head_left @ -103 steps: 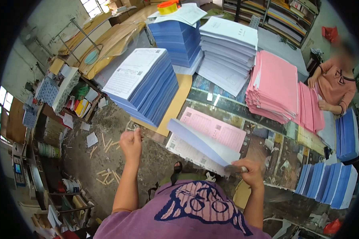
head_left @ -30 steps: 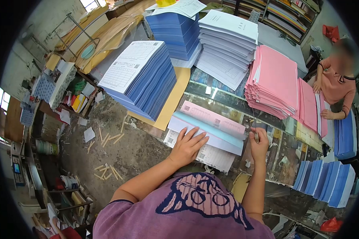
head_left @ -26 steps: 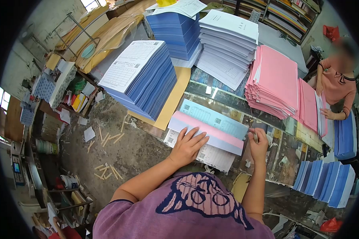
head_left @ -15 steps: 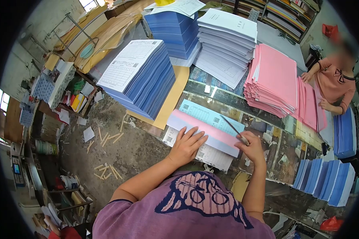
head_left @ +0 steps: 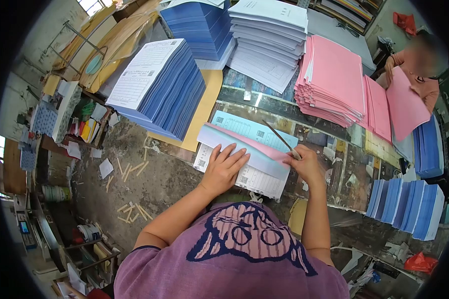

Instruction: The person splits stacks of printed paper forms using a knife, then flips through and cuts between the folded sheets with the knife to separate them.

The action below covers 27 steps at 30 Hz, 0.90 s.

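Multicoloured printed forms [head_left: 244,119], on counter [head_left: 351,187].
Folded-back sheets [head_left: 262,160] are pressed by the spread left hand [head_left: 223,172], eight o'clock; a slim tool [head_left: 279,135] is gripped by the right hand [head_left: 304,163], three o'clock.

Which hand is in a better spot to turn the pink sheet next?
Probably the right hand: its fingers are at the pink sheet's corner, though they hold a stick too. The left hand lies spread on the papers, better for steadying.
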Each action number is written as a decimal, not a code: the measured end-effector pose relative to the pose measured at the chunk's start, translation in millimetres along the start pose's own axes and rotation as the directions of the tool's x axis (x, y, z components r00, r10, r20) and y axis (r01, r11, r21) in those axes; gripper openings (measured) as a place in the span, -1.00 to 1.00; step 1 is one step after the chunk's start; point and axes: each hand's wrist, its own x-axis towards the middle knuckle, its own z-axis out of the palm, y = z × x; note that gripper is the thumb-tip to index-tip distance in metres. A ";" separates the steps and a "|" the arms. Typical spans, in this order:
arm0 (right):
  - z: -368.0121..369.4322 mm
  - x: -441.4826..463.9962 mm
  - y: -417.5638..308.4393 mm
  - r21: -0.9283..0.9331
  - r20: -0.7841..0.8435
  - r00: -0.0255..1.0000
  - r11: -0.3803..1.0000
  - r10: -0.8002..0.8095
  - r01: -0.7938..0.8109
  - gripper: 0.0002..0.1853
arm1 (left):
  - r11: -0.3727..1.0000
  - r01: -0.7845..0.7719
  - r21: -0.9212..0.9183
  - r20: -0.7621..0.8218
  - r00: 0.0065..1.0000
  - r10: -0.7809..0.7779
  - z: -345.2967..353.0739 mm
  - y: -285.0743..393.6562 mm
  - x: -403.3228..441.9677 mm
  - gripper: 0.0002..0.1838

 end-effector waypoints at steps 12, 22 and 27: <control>-13.3 -13.1 -1.2 0.056 0.100 0.938 0.943 -0.331 0.327 -0.38 | 0.998 0.027 -0.062 0.006 1.000 -0.026 -1.0 -1.1 3.5 -0.57; -4.6 -12.3 47.6 0.417 0.113 0.985 0.894 0.127 -0.163 -0.30 | 0.865 0.293 -0.408 -0.186 0.901 -0.392 -49.9 -49.9 -20.7 -0.79; 14.2 -5.1 31.3 0.563 -0.124 0.966 0.818 0.228 -0.121 -0.49 | 0.324 0.627 -0.709 0.012 0.470 -0.883 -62.6 -95.3 -96.4 -0.83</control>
